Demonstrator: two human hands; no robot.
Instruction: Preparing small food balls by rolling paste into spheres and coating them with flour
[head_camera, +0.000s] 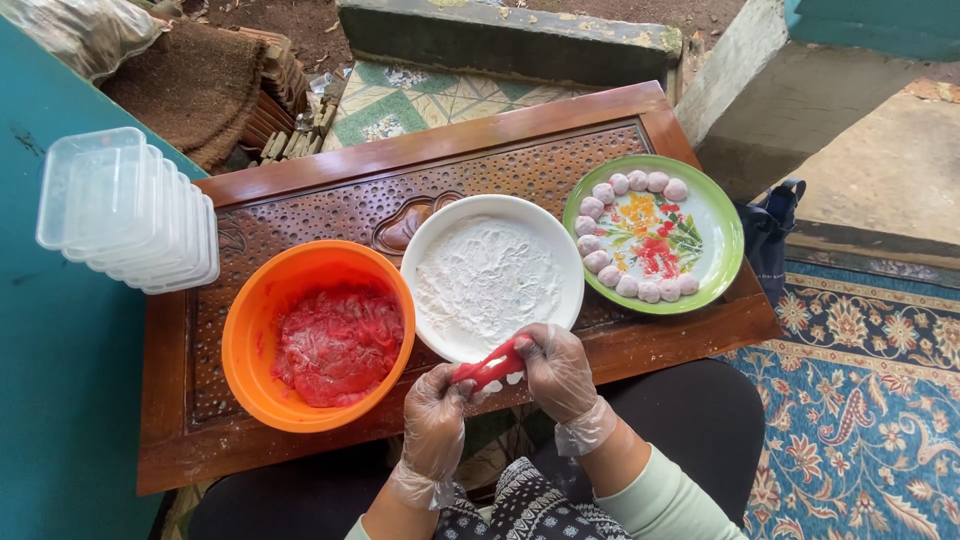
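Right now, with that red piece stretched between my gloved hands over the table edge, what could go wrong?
1. The red dough piece hangs past the white flour plate, partly beyond the table edge; it could drop onto your lap.
2. The loose plastic gloves on the left hand and right hand may stick to it.
3. The green plate of coated balls sits near the table corner, likely easy to knock.

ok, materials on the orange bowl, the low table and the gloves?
Orange bowl: looks like moulded plastic, uniform colour with a soft sheen. Low table: wood, dark reddish-brown varnish, carved panel with pierced-looking dots. Gloves on left hand and right hand: thin clear plastic film, wrinkled and loose at the wrists; exact polymer unclear.
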